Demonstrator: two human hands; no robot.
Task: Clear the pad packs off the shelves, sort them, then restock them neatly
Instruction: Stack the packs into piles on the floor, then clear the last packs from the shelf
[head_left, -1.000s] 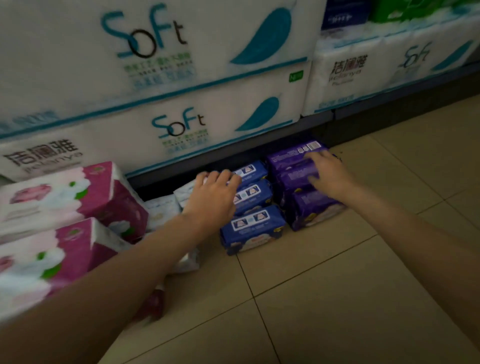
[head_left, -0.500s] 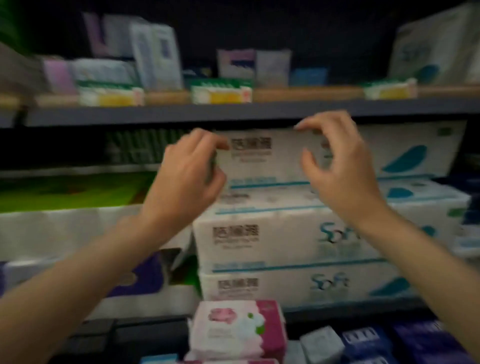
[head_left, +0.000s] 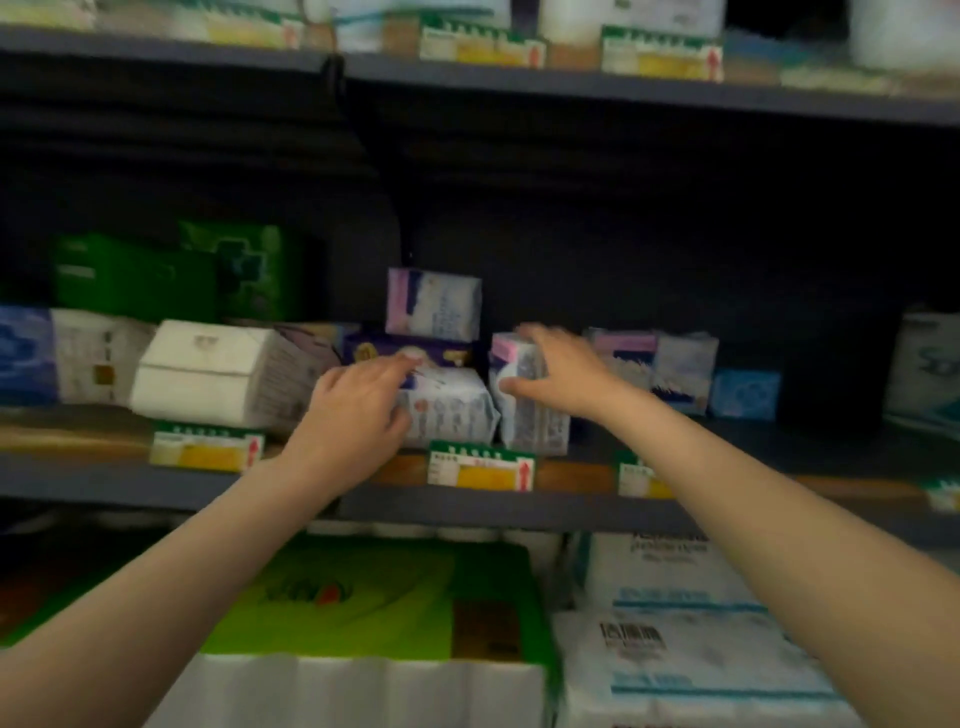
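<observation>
Several pad packs stand on the middle shelf (head_left: 571, 475). My left hand (head_left: 356, 410) grips the left end of a white and blue pad pack (head_left: 457, 410) lying flat at the shelf front, fingers over its top and thumb on its face. My right hand (head_left: 558, 374) holds an upright pack with a pink top (head_left: 530, 423) just to the right, thumb in front and fingers over the top. Behind them a purple pack (head_left: 415, 349) lies flat with a pink and white pack (head_left: 434, 304) standing on it.
A white box (head_left: 208, 374) and green packs (head_left: 156, 275) sit to the left; more pink-white packs (head_left: 675, 364) and a small blue pack (head_left: 745, 395) stand to the right. Price tags (head_left: 480, 467) line the shelf edge. Green (head_left: 363, 597) and white tissue bundles (head_left: 675, 654) fill the shelf below.
The view rose from the floor packs to the middle shelf. Both hands left the blue and purple packs on the floor, rose empty, and now hold packs on the shelf.
</observation>
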